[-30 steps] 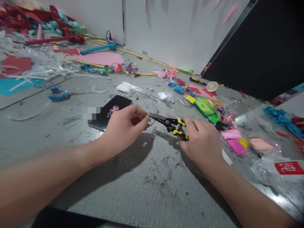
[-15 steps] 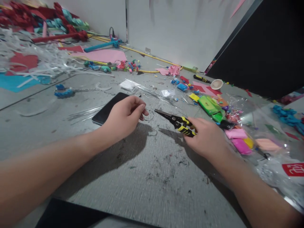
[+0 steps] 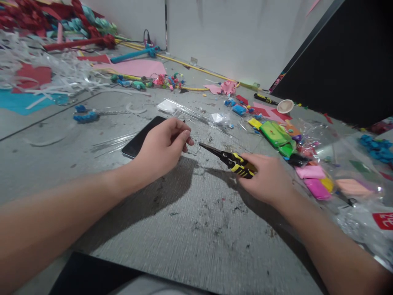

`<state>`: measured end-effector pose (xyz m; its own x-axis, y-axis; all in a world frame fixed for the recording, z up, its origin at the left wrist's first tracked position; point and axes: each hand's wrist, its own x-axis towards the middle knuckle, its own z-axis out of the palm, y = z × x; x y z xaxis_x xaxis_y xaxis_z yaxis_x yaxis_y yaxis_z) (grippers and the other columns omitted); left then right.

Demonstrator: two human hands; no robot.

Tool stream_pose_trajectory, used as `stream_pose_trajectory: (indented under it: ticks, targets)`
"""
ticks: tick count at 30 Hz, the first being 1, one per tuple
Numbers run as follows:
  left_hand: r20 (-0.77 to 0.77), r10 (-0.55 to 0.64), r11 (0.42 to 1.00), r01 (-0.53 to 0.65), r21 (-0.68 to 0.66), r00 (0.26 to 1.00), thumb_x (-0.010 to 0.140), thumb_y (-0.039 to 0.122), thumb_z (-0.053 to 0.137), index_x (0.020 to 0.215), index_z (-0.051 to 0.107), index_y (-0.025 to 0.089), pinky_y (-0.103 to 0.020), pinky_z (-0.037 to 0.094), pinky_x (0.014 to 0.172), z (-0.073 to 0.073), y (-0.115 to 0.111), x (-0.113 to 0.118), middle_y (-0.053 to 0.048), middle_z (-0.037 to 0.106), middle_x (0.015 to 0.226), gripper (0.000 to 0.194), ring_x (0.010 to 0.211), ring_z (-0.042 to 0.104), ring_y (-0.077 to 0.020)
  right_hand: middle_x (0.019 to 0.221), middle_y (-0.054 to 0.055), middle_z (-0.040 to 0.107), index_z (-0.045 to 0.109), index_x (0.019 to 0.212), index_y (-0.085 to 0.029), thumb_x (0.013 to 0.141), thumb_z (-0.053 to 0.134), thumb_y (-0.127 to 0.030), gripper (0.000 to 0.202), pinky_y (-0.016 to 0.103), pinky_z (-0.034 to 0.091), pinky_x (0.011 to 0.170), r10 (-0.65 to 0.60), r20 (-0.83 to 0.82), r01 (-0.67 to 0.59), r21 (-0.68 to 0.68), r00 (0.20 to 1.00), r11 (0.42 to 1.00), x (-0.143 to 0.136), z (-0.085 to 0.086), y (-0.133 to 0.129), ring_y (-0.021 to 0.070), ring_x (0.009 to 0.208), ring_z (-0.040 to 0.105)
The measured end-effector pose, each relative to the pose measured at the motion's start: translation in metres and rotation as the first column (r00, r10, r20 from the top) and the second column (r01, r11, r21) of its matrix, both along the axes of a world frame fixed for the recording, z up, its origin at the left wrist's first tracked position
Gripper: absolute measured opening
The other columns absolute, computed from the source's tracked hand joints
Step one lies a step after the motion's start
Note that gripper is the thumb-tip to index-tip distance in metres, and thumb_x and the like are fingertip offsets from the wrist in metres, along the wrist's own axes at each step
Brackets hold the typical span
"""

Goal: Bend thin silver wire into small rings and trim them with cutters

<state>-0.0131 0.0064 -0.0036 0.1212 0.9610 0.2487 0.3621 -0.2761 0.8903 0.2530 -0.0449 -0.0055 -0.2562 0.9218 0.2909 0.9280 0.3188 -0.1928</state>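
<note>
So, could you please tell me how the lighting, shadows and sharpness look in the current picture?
In the head view, dark shadows fall below the left hand, the right hand and its pliers; in the head view, pale glare shows on the clear plastic; in the head view, the thin strand is too faint to trace.

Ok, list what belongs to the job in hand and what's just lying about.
In use:
- pliers, in the right hand
- thin wire, in the left hand

Seemingly just lying about:
- phone
- green packet
- pink paper
</note>
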Motion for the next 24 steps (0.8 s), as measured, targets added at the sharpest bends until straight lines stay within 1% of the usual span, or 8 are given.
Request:
stream_pose_trajectory:
  ticks: [4, 9, 14, 16, 19, 24]
  targets:
    - [-0.007, 0.024, 1.000, -0.024, 0.008, 1.000, 0.093, 0.029, 0.057, 0.090, 0.059, 0.023, -0.028, 0.048, 0.057, 0.0004, 0.0009, 0.0002, -0.002, 0.073, 0.078, 0.007, 0.064, 0.063, -0.0145, 0.083, 0.006, 0.075, 0.074, 0.088, -0.021, 0.072, 0.068, -0.022, 0.017, 0.032, 0.046, 0.063, 0.005, -0.001, -0.005, -0.007, 1.000, 1.000, 0.0001, 0.0009, -0.0001, 0.0246, 0.076, 0.068]
    - [0.026, 0.006, 1.000, -0.006, 0.007, 1.000, 0.093, 0.028, 0.058, 0.089, 0.058, 0.023, -0.028, 0.049, 0.057, 0.0027, -0.0009, 0.0017, -0.002, 0.071, 0.077, 0.006, 0.064, 0.062, -0.0143, 0.079, 0.004, 0.074, 0.074, 0.084, -0.022, 0.071, 0.068, -0.022, 0.014, 0.031, 0.045, 0.062, 0.009, 0.002, -0.009, -0.039, 1.000, 0.999, -0.0011, 0.0004, -0.0003, 0.0242, 0.073, 0.067]
    - [0.058, 0.024, 1.000, -0.024, 0.006, 0.998, 0.093, 0.025, 0.057, 0.090, 0.057, 0.023, -0.028, 0.048, 0.057, 0.0041, -0.0030, 0.0028, 0.000, 0.069, 0.075, 0.004, 0.062, 0.061, -0.0134, 0.081, 0.004, 0.075, 0.076, 0.089, -0.021, 0.072, 0.068, -0.022, 0.019, 0.030, 0.043, 0.061, 0.008, -0.008, -0.009, -0.063, 1.000, 0.998, -0.0019, 0.0028, -0.0010, 0.0232, 0.073, 0.067]
    - [0.074, 0.028, 1.000, -0.029, 0.008, 0.997, 0.094, 0.025, 0.057, 0.090, 0.058, 0.023, -0.027, 0.048, 0.057, 0.0040, -0.0033, 0.0029, 0.000, 0.069, 0.075, 0.004, 0.063, 0.062, -0.0134, 0.080, 0.004, 0.075, 0.076, 0.087, -0.021, 0.072, 0.068, -0.022, 0.017, 0.029, 0.041, 0.060, 0.009, -0.014, -0.010, -0.082, 1.000, 0.997, -0.0023, 0.0041, -0.0013, 0.0220, 0.071, 0.066]
    - [0.097, 0.034, 0.999, -0.035, 0.017, 0.995, 0.094, 0.025, 0.058, 0.091, 0.058, 0.023, -0.027, 0.050, 0.059, 0.0042, -0.0040, 0.0032, 0.000, 0.069, 0.076, 0.004, 0.064, 0.062, -0.0132, 0.075, 0.004, 0.073, 0.075, 0.081, -0.021, 0.073, 0.068, -0.022, 0.011, 0.028, 0.039, 0.058, 0.016, -0.036, -0.019, -0.097, 0.999, 0.995, -0.0035, 0.0055, -0.0019, 0.0201, 0.066, 0.063]
    - [0.163, 0.053, 0.998, -0.055, 0.007, 0.985, 0.095, 0.024, 0.057, 0.091, 0.058, 0.022, -0.026, 0.051, 0.058, 0.0065, -0.0066, 0.0043, -0.001, 0.070, 0.075, 0.004, 0.062, 0.062, -0.0120, 0.072, 0.003, 0.072, 0.074, 0.080, -0.020, 0.076, 0.066, -0.021, 0.009, 0.026, 0.037, 0.055, 0.026, -0.127, -0.047, -0.161, 0.991, 0.986, -0.0063, 0.0074, -0.0033, 0.0181, 0.063, 0.062]
